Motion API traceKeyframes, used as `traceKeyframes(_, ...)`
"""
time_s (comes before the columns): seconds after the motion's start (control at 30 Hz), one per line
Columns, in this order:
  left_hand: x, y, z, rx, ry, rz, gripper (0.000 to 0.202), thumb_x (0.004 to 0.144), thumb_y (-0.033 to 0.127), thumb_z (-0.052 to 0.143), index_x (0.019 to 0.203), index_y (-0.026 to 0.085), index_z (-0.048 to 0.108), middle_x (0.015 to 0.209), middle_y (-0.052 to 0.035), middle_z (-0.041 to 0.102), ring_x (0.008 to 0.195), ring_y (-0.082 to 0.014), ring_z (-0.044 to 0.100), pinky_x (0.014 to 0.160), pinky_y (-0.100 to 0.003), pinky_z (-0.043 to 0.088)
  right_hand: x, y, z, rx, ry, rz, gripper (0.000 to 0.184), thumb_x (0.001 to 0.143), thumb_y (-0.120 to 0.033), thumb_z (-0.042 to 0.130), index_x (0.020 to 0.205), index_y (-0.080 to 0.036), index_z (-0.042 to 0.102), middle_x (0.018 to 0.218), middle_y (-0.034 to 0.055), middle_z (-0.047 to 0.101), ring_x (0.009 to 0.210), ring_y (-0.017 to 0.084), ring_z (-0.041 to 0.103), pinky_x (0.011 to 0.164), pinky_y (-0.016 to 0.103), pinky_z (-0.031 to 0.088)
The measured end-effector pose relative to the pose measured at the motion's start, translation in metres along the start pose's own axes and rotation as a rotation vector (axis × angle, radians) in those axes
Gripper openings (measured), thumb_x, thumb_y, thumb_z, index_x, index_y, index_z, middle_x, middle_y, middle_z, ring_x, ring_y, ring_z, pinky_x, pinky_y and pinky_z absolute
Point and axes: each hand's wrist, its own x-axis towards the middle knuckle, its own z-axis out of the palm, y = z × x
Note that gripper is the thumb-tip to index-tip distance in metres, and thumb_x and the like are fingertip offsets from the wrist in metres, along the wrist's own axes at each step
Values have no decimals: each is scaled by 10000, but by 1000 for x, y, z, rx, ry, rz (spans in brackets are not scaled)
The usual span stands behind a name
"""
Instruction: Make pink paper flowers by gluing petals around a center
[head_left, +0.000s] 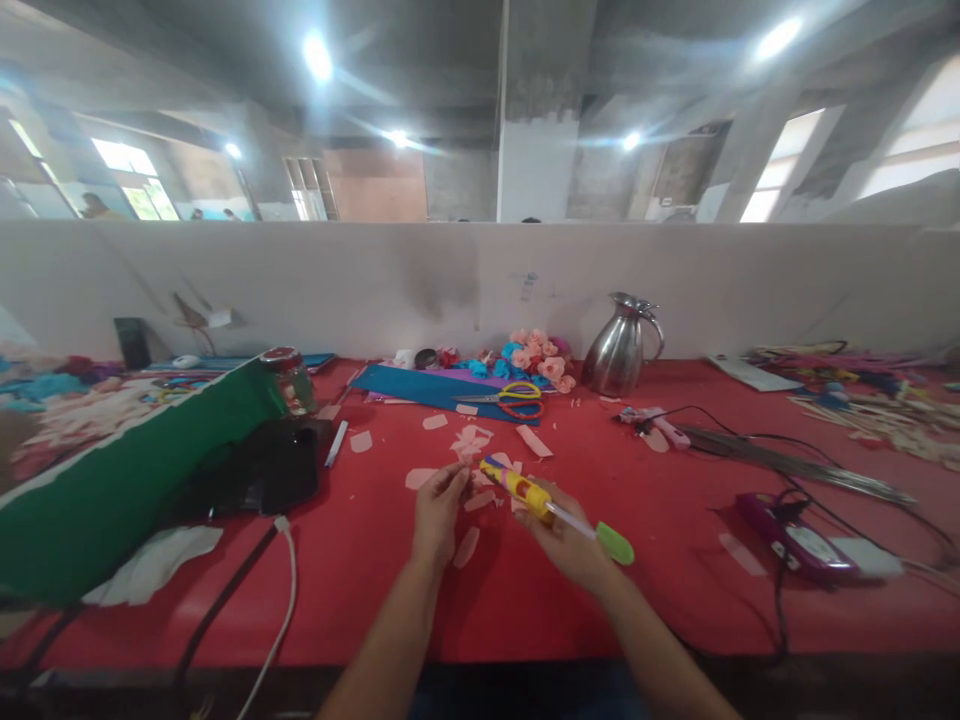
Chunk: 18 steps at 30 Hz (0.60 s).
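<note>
My right hand (562, 530) is wrapped round a yellow hot glue gun (525, 490), its nozzle pointing left. A pale glue stick (571, 519) sticks out of the back, and a bright green piece (615, 543) shows beyond it. Close to the nozzle, the fingertips of my left hand (442, 505) are pinched together; what they hold is too small to make out. Just past those fingers are bunched pink petals (471, 440). Loose pink petal pieces (466, 547) lie scattered around both hands on the red tabletop (360, 590).
Yellow-and-red-handled scissors (517, 398) rest on blue sheets (405, 388), with paper roses (540, 358) behind. A steel jug (621, 345) stands back right. On the right are wires (802, 465), cords and a purple device (795, 540). A green partition (150, 460) and black phone-like slab (277, 465) stand left.
</note>
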Motion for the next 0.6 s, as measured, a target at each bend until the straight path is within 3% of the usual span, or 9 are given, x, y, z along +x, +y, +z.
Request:
traceKeyframes(0.17, 2, -3, -1, 18, 5, 15, 288, 566, 316, 754, 777, 128, 703, 656, -29, 662, 565, -105, 566, 568, -220, 446, 7, 11, 12, -42, -26, -18, 278, 795, -364, 570, 1040, -240, 612, 1008, 57, 647, 906, 218, 599, 807, 350, 478)
traceKeyframes(0.33, 2, -2, 1, 1, 8, 2, 270, 560, 306, 753, 758, 129, 700, 641, -27, 659, 554, -108, 567, 572, -226, 448, 10, 9, 12, -176, -30, -70, 230, 819, -356, 532, 994, -232, 615, 952, 48, 651, 849, 199, 595, 775, 331, 480)
traceKeyframes(0.6, 1, -2, 1, -8, 26, -15, 282, 551, 285, 758, 775, 122, 707, 638, -29, 662, 555, -106, 568, 572, -224, 450, 9, 6, 12, -263, -56, -21, 210, 824, -331, 512, 982, -229, 608, 970, 49, 665, 891, 211, 604, 790, 333, 480)
